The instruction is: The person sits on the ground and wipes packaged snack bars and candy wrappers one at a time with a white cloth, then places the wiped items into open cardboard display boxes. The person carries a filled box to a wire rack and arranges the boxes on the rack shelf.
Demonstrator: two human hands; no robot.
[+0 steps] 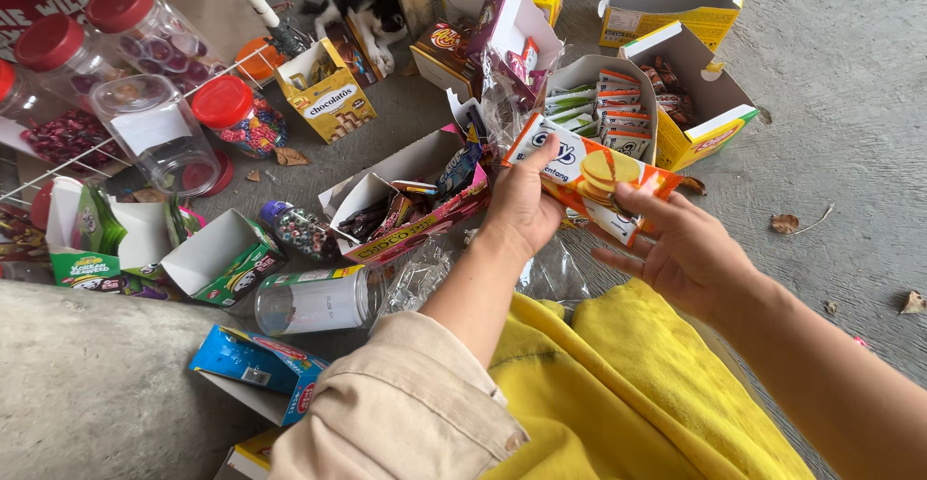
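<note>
**Orange biscuit packet held over a crowded floor**

Orange-and-white packet (587,177) sits in mid-air between both hands, above the concrete floor (850,123), just in front of the grey box (601,103) of small sachets. Left hand (521,205) grips its near-left end, thumb up on the printed face, fingers wrapped behind. Right hand (681,248) is mostly open, fingers spread; the fingertips steady the packet's right end, palm not closed around it.

Risks, as judged:
- Right-hand hold is light. If the left eases, the packet could tip and drop into the pink box (415,205) or onto the clear wrap (425,268) below.
- Left forearm crosses low over the lying clear jar (319,298); a sweep of the sleeve could roll it.
- Open flaps of the grey box and the yellow box (700,103) stand close behind the packet; pushing forward could snag them or fold them in.
- Red-lid jars (145,36) stand at far left by a wire rack, well apart from the hands.

Room:
- Bare floor lies to the right, toward that edge, with only dry leaves (784,222).
- Left side and middle are packed with boxes touching or nearly so.
- Yellow cloth (618,393) covers the near ground under the arms.
- Cat (372,12) lies at the far edge, out of reach.
</note>
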